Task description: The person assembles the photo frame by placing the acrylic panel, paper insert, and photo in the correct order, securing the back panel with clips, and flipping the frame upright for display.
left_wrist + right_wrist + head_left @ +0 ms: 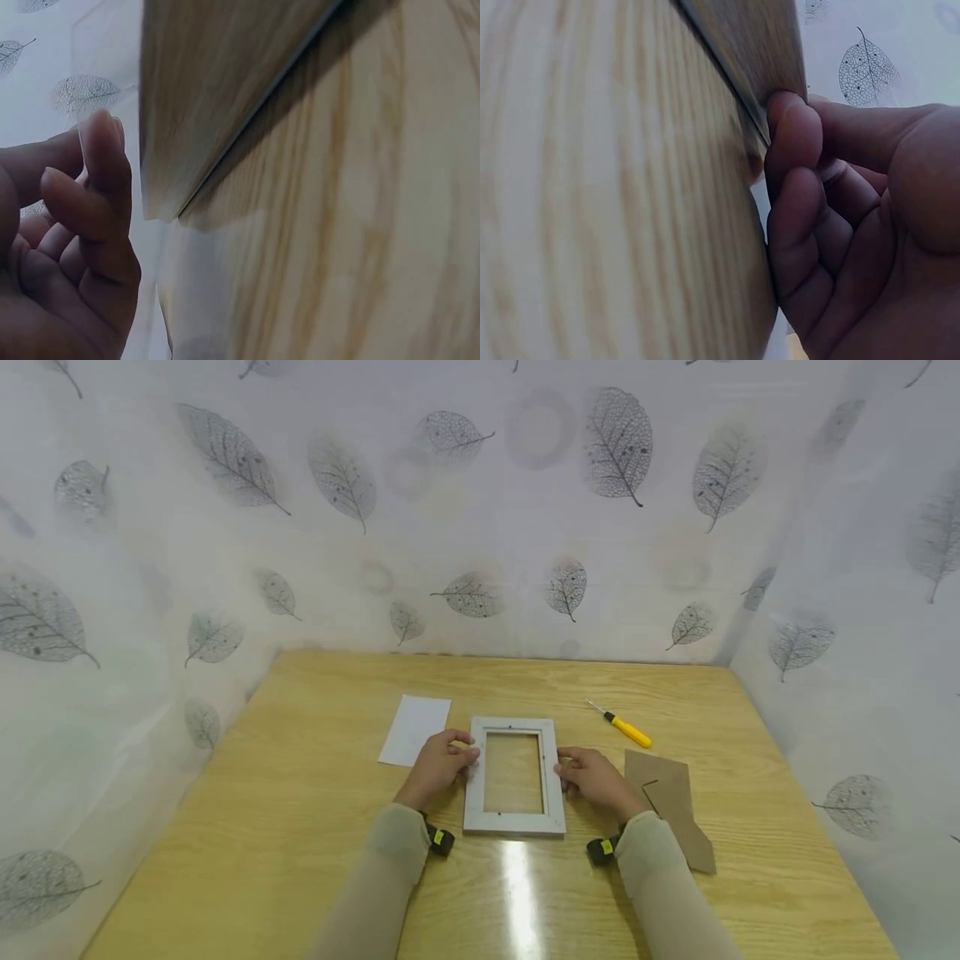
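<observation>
A white picture frame (pixel 551 777) lies face-down on the table between the two hands, its middle showing the wood beneath. The left hand (pixel 442 764) is at its left side; thumb and index finger pinch what looks like a thin clear sheet (pixel 105 34), faintly outlined in the left wrist view. On the other side, the right hand (pixel 592 777) pinches the frame's right edge with thumb and curled fingertips, against the brownish side (pixel 757 52) in the right wrist view. How far the clear sheet reaches cannot be told.
A white sheet of paper (pixel 415 731) lies behind the left hand. To the right are a yellow screwdriver (pixel 630 731) and a brown backing board (pixel 678 797), partly covered by the right forearm. Leaf-patterned sheeting (pixel 480 527) surrounds the wooden table (pixel 315 810).
</observation>
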A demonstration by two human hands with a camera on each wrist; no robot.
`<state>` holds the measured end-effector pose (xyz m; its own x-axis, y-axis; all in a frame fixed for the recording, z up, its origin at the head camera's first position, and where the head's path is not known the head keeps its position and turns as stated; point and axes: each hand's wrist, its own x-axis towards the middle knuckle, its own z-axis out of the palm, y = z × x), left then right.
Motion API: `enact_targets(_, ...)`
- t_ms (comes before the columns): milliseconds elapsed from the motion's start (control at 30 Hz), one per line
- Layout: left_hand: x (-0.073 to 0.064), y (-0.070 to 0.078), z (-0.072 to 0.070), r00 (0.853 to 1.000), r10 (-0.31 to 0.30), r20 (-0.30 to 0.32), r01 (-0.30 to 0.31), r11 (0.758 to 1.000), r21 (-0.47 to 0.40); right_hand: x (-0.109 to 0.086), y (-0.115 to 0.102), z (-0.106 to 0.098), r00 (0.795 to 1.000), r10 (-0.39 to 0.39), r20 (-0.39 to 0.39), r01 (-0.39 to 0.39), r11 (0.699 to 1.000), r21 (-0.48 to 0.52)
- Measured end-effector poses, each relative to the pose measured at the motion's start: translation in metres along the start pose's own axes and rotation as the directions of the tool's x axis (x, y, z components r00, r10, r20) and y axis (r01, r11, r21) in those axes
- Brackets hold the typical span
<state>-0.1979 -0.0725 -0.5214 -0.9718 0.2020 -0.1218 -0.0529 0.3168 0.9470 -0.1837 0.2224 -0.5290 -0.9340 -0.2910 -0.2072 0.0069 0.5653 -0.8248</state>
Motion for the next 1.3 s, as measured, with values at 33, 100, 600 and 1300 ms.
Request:
enact_targets(33,0.001,0.0,0.0,1.0,-0.002,0.008,0.001,1.0,0.004,0.0,0.0,0.0,1.0,0.001,-0.001,-0.001,1.0,0.003)
enact_targets(100,0.001,0.001,0.0,1.0,-0.011,0.022,0.011,1.0,0.01,0.002,-0.001,0.001,1.0,0.004,-0.003,-0.004,1.0,0.01)
enact_targets(600,0.008,0.003,-0.002,0.998,-0.005,0.063,0.005,1.0,0.001,0.006,-0.003,0.003,1.0,-0.006,-0.022,0.006,1.0,0.011)
enact_targets(1300,0.019,0.008,-0.011,0.996,-0.033,0.077,0.031,0.999,0.038,0.016,-0.012,0.003,0.998,0.064,-0.02,-0.063,0.998,0.024)
